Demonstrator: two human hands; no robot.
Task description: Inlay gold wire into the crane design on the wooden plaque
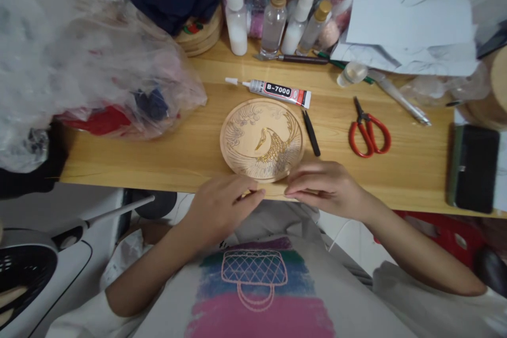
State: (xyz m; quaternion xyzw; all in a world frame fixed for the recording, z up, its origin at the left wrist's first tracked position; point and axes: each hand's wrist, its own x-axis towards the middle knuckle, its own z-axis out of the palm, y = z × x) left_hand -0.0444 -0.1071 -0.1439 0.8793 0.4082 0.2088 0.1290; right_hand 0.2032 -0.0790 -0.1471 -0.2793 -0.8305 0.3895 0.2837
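Note:
A round wooden disc with an engraved, partly gilded crane lies on the wooden table near its front edge. My left hand rests at the edge just below the disc, fingers pinched together on something too small to make out. My right hand lies beside it, fingers close together and pointing left, touching the disc's lower right rim. A B-7000 glue tube lies just behind the disc. Black tweezers lie at the disc's right.
Red scissors lie right of the disc. Several small bottles stand at the back. A bulging plastic bag fills the left side, papers the back right, and a black case lies at far right.

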